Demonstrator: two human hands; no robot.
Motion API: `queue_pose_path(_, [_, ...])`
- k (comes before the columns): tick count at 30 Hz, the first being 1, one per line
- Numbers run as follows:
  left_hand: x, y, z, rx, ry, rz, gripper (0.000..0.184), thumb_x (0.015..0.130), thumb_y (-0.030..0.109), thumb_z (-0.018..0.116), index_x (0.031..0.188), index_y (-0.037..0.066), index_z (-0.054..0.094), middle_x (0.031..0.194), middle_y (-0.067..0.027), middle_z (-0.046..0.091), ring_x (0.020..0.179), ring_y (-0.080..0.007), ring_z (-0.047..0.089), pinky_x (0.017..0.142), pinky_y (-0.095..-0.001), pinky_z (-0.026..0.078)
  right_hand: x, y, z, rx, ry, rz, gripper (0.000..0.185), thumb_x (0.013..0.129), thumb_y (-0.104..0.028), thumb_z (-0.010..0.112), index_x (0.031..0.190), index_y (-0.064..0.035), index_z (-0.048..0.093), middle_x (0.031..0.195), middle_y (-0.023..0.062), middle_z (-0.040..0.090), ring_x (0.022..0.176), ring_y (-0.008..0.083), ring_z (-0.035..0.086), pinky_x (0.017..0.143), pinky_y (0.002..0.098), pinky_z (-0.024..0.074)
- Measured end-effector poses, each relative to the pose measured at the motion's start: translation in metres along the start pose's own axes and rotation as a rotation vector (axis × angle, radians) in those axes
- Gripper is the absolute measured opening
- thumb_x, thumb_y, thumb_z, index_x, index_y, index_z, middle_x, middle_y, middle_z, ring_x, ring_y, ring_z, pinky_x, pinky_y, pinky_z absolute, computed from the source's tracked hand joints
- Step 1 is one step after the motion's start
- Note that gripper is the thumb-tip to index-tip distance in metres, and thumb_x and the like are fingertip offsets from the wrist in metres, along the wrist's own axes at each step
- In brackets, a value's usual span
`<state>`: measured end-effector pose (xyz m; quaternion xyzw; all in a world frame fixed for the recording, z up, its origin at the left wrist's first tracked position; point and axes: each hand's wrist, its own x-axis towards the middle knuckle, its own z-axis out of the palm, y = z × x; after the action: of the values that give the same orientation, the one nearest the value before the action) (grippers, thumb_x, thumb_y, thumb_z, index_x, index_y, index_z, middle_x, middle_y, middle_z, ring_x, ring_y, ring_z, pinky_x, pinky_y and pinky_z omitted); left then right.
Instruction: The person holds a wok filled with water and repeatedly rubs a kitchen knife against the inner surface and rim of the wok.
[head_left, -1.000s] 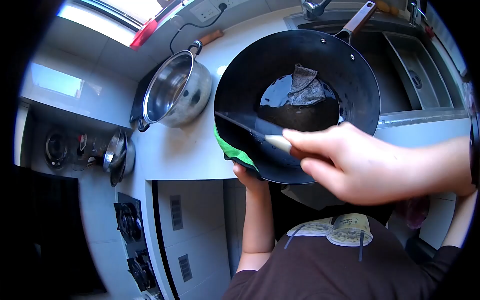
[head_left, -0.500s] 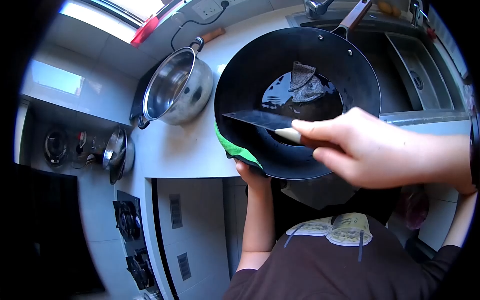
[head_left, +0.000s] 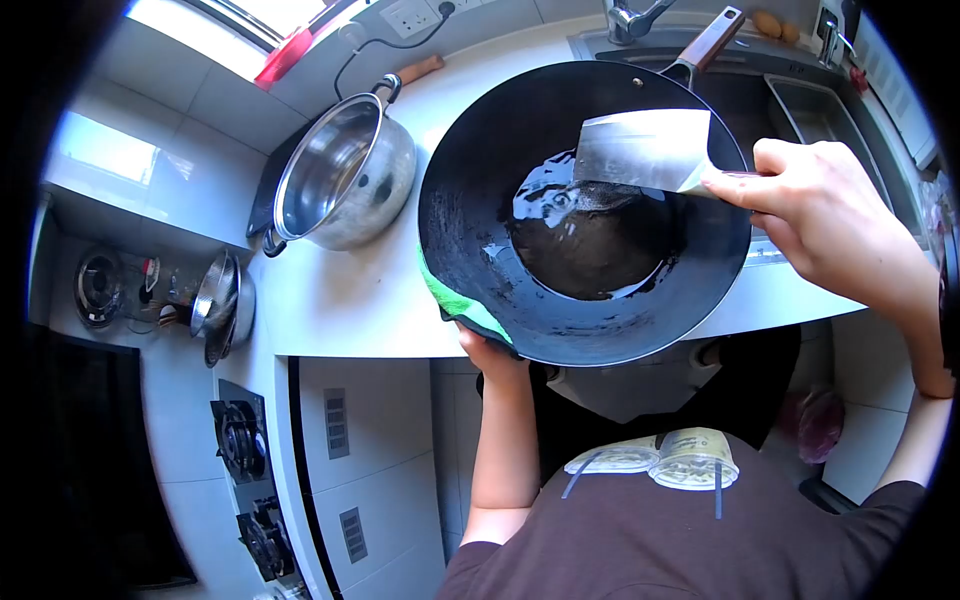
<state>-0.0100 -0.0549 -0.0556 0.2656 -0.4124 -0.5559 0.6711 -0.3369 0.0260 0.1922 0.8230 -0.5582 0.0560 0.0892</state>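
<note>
A dark wok [head_left: 465,180] with a brown handle [head_left: 712,40] rests at the counter's edge, dark liquid pooled in its bottom. My left hand [head_left: 488,350] grips its near-left rim through a green cloth [head_left: 458,302], most fingers hidden beneath. My right hand [head_left: 825,205] is closed round the handle of a cleaver [head_left: 640,148]. The broad blade is held over the right half of the wok, its flat side facing up to me. A grey mesh-like cloth [head_left: 598,197] lies in the liquid, partly covered by the blade.
A steel pot [head_left: 380,195] with black handles stands left of the wok. Behind and to the right is a sink [head_left: 850,135] with a faucet [head_left: 632,22]. Gas burners [head_left: 240,440] sit at lower left. A cable [head_left: 385,42] runs from the wall socket [head_left: 410,17].
My right hand has moved up and right with the cleaver, and the blade has turned from edge-on to flat. It now hides much of the mesh cloth. My left hand keeps its grip.
</note>
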Motion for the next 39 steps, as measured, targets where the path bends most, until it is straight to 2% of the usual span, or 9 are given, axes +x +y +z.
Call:
queue_pose_path(2, [-0.001,-0.007,-0.006,0.007,0.031,0.002,0.087,0.094,0.072,0.034,0.151,0.007,0.037,0.149,-0.0116,0.049,0.137,-0.0280,0.048,0.113,-0.0460,0.040,-0.001,0.003,-0.003,-0.016,-0.032,0.005,0.033,0.084,0.001,0.070,0.115,-0.0075,0.075,0.077,0.0104,0.055,0.069,0.0246,0.057,0.062,0.0386,0.0435])
queue_pose_path(4, [-0.005,0.004,0.018,-0.012,-0.014,0.019,0.100,0.087,0.074,0.057,0.155,0.006,0.029,0.150,-0.0110,0.045,0.137,-0.0263,0.047,0.113,-0.0446,0.040,-0.002,0.004,-0.005,-0.031,-0.064,0.010,0.033,0.083,0.002,0.071,0.115,-0.0074,0.076,0.077,0.0103,0.055,0.068,0.0249,0.057,0.062,0.0382,0.0440])
queue_pose_path(9, [-0.006,0.005,0.018,-0.044,-0.043,-0.002,0.099,0.087,0.073,0.057,0.155,0.006,0.028,0.151,-0.0113,0.044,0.137,-0.0263,0.047,0.112,-0.0442,0.041,-0.003,-0.001,-0.006,0.121,-0.105,-0.024,0.036,0.081,0.003,0.074,0.115,-0.0058,0.075,0.077,0.0103,0.058,0.068,0.0234,0.059,0.062,0.0364,0.0465])
queue_pose_path(13, [-0.006,0.002,0.016,-0.091,-0.027,0.007,0.096,0.088,0.070,0.059,0.155,0.007,0.029,0.148,-0.0118,0.046,0.135,-0.0272,0.049,0.111,-0.0444,0.043,0.006,-0.014,0.007,0.201,-0.195,-0.001,0.039,0.087,-0.007,0.070,0.125,-0.0122,0.069,0.085,0.0113,0.063,0.081,0.0277,0.066,0.072,0.0386,0.0518])
queue_pose_path(20, [-0.004,0.005,0.012,-0.084,-0.076,-0.036,0.096,0.087,0.066,0.062,0.155,0.007,0.027,0.148,-0.0118,0.045,0.134,-0.0282,0.048,0.111,-0.0449,0.042,0.036,-0.043,0.036,0.282,-0.175,-0.011,0.042,0.090,-0.007,0.063,0.133,-0.0063,0.061,0.089,0.0221,0.068,0.080,0.0354,0.069,0.070,0.0424,0.0558])
queue_pose_path(22, [-0.002,0.005,0.020,0.002,-0.006,0.068,0.080,0.094,0.067,0.040,0.138,0.001,0.050,0.136,-0.0111,0.060,0.126,-0.0250,0.057,0.106,-0.0420,0.047,0.041,-0.046,0.043,0.375,-0.100,-0.036,0.040,0.092,-0.008,0.062,0.132,-0.0052,0.061,0.089,0.0214,0.068,0.080,0.0359,0.069,0.071,0.0418,0.0554])
queue_pose_path(29, [-0.001,0.005,0.019,0.051,-0.025,0.067,0.082,0.094,0.069,0.040,0.139,0.001,0.049,0.136,-0.0111,0.059,0.126,-0.0240,0.057,0.106,-0.0421,0.047,0.047,-0.040,0.055,0.736,0.091,-0.125,0.033,0.090,-0.009,0.065,0.123,-0.0029,0.066,0.085,0.0186,0.067,0.080,0.0355,0.068,0.073,0.0432,0.0536])
queue_pose_path(31, [-0.002,0.009,0.023,-0.093,-0.053,-0.044,0.101,0.083,0.067,0.066,0.154,0.007,0.027,0.146,-0.0118,0.046,0.131,-0.0265,0.051,0.109,-0.0427,0.045,0.046,-0.040,0.047,0.768,0.030,-0.098,0.032,0.089,-0.006,0.065,0.121,-0.0019,0.068,0.085,0.0185,0.067,0.075,0.0365,0.067,0.072,0.0431,0.0529])
queue_pose_path(39, [-0.003,0.003,0.018,-0.023,-0.031,-0.030,0.105,0.082,0.073,0.065,0.154,0.005,0.027,0.146,-0.0115,0.045,0.134,-0.0251,0.048,0.111,-0.0427,0.040,0.017,-0.039,0.029,0.059,0.053,-0.167,0.045,0.082,-0.004,0.068,0.127,-0.0075,0.068,0.086,0.0153,0.063,0.064,0.0222,0.067,0.052,0.0333,0.0510])
